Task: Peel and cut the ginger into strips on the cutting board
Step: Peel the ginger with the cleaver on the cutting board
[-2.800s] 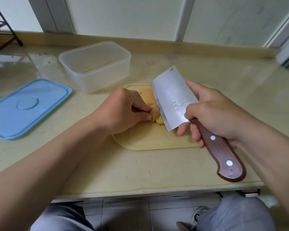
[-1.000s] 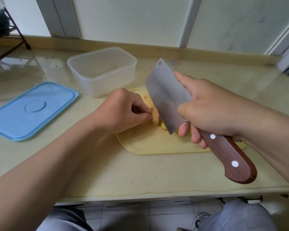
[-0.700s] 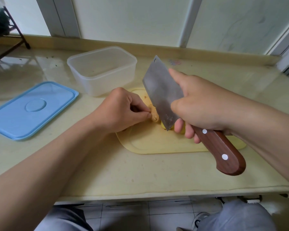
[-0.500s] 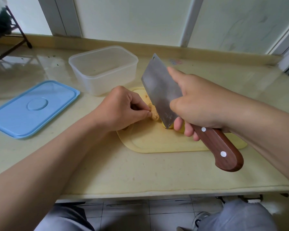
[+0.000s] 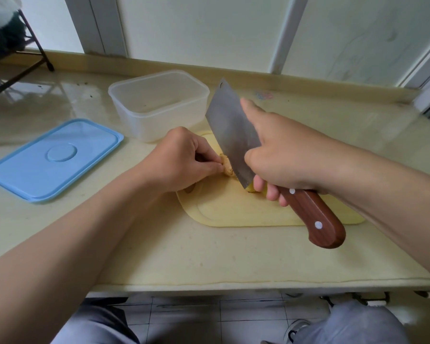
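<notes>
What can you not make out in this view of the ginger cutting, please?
All in the head view:
The ginger: mostly covered by the left hand and the cleaver; peeled amount unclear.
Any cut pieces: behind the blade and the right hand.
The cutting board: far part behind both hands.

The bench is a pale yellowish, glossy surface along a wall. A yellow cutting board lies flat on it, near the front edge. Just behind the board, to the left, stands a clear plastic container. A blue lid lies flat well to the left of the board.
</notes>
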`<state>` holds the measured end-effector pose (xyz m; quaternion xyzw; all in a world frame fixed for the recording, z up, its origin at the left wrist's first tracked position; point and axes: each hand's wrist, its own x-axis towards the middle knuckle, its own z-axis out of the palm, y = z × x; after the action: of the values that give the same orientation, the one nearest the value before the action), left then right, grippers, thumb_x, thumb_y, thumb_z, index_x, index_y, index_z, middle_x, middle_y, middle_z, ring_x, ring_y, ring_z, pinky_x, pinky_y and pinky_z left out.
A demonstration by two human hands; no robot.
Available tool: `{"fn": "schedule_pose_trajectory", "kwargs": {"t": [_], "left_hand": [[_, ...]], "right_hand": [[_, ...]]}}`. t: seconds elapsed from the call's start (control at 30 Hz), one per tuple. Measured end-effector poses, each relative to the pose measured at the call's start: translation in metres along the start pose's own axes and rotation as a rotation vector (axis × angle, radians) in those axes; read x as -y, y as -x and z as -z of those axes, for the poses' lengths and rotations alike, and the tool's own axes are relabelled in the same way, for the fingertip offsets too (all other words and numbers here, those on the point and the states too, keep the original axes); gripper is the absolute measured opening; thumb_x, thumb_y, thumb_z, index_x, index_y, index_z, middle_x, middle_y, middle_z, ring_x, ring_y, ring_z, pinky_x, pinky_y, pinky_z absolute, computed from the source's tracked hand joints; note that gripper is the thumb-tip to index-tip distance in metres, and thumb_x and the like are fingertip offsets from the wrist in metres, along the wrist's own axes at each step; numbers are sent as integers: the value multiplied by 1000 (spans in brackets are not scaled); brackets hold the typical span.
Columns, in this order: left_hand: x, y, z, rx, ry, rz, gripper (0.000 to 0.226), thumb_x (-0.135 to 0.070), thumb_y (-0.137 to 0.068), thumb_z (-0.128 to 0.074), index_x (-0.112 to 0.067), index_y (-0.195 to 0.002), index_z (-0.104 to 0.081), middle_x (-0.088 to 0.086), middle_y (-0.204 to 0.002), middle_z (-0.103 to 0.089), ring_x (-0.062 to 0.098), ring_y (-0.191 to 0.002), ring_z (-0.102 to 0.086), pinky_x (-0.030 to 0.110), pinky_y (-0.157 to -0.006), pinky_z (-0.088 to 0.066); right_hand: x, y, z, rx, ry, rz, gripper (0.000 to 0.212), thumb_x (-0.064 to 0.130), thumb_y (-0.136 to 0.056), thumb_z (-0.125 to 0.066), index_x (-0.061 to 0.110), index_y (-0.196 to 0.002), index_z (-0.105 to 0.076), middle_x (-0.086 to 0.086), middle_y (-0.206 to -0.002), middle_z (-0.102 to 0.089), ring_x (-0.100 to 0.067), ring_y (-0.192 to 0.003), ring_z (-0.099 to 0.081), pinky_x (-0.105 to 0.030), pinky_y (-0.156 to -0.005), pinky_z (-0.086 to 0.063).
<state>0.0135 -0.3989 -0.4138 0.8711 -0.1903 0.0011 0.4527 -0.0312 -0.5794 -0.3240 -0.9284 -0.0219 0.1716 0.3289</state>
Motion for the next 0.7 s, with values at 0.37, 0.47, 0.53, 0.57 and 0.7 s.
{"fn": "schedule_pose_trajectory", "kwargs": {"t": [0.37, 0.47, 0.53, 0.57, 0.7], "left_hand": [[-1, -2, -9, -36, -102, -120, 5, -16, -82, -81, -20, -84, -82, -12, -76, -72, 1, -73, -66, 10, -67, -49], [-1, -2, -10, -35, -92, -112, 5, -16, -82, -81, -18, -86, -83, -10, -78, -73, 2, -74, -67, 15, -69, -53], [-2, -2, -10, -37, -84, -107, 5, -15, -82, -82, -18, -85, -83, -11, -78, -73, 3, -73, -67, 15, -69, -53], [-1, -2, -10, -38, -81, -103, 5, -14, -82, -82, -18, -84, -83, -11, -78, -72, 2, -73, -67, 15, -69, -52], [-1, -2, -10, -41, -72, -87, 5, -14, -81, -83, -19, -83, -82, -13, -76, -72, 2, -72, -66, 13, -68, -50]], "right_hand": [[-14, 3, 4, -51, 0, -17, 98, 2, -96, -43, 61, -158, 5, -6, -65, -74, -17, -39, -61, -30, -43, -52], [-14, 2, 3, -55, -13, -16, 97, 3, -97, -43, 61, -158, 4, -7, -65, -73, -17, -40, -62, -31, -43, -53], [-14, 1, 4, -58, -23, -20, 96, 3, -97, -43, 61, -158, 3, -9, -66, -73, -18, -41, -62, -31, -44, -53], [-14, 1, 3, -57, -29, -20, 96, 3, -97, -43, 61, -158, 2, -9, -67, -73, -17, -41, -62, -31, -44, -53], [-13, -1, 2, -54, -33, -9, 97, 2, -96, -42, 60, -159, 2, -12, -70, -73, -18, -41, -62, -31, -43, -53]]}}
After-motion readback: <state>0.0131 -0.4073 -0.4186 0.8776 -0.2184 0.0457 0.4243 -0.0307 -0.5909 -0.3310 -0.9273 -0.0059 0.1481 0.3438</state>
